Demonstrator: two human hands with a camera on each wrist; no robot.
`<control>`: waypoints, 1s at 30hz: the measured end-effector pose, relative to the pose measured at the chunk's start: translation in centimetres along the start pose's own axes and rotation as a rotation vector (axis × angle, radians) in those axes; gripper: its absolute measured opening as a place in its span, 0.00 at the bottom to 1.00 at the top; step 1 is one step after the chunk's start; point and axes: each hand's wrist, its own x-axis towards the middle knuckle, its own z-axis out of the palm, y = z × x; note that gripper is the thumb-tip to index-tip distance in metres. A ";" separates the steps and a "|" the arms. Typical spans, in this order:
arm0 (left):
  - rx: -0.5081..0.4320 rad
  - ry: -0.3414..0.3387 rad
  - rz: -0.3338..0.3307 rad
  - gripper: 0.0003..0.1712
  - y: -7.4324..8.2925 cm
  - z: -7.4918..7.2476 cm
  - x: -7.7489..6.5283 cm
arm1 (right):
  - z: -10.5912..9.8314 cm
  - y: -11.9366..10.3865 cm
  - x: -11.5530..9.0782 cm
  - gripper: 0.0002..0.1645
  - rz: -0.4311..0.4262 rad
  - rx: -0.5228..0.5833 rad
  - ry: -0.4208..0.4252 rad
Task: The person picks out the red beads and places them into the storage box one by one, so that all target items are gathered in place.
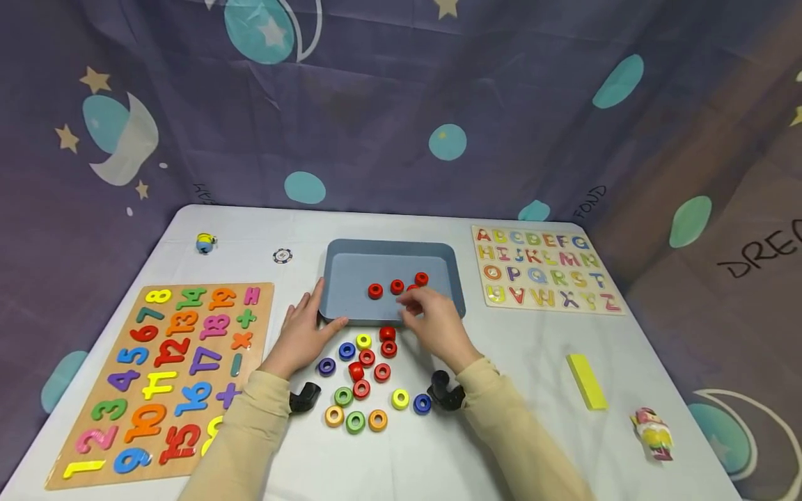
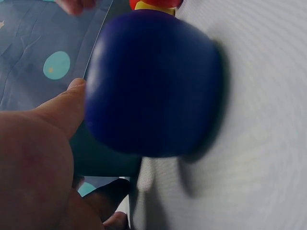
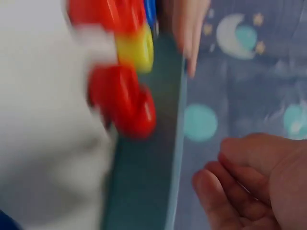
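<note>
Lead: What is being recorded nearest, on the near side of the tray?

Checker: Orange rings and green rings are being noted farthest in front of it. Nearer its front wall, loose red rings are being counted at six, one apparently tipped on its side close to that wall.

Lead: And at the tray's front-left corner?

Checker: The tray is being touched there by the left hand, its fingers being laid fairly straight along the left wall and its thumb along the front rim. No clenched grip is being observed.

Lead: The other hand?

Checker: The right hand is being held above the tray's front-right part, fingers loosely bent. Nothing is being seen pinched between the tips.

Lead: What is being reported inside the tray?

Checker: Four red pieces are being found right of its middle, one partly being hidden by the fingertips.

Lead: How are they being rated for handling?

Checker: They are being judged light, stiff and hardly fragile; being smooth and rounded, they may slip or roll. A thumb-and-forefinger hold across opposite outer sides is being advised, without heavy squeezing.

Lead: Farther off?

Checker: A letter board is being listed right of the tray, and a patterned cloth is being seen behind it.
</note>
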 end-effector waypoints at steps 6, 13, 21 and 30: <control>-0.009 -0.004 -0.011 0.54 -0.1 -0.2 -0.1 | 2.2 -1.3 -4.8 0.11 -0.054 0.022 -0.182; -0.009 -0.003 -0.019 0.54 -0.5 -0.3 -0.1 | 3.8 -1.4 -6.6 0.13 -0.085 -0.004 -0.206; -0.007 -0.011 -0.010 0.54 -0.5 -0.1 -0.1 | 4.1 -1.2 -7.0 0.13 -0.080 0.005 -0.172; -0.002 -0.018 -0.004 0.54 0.0 -0.1 -0.1 | 0.8 -1.3 -4.9 0.18 0.008 0.056 -0.026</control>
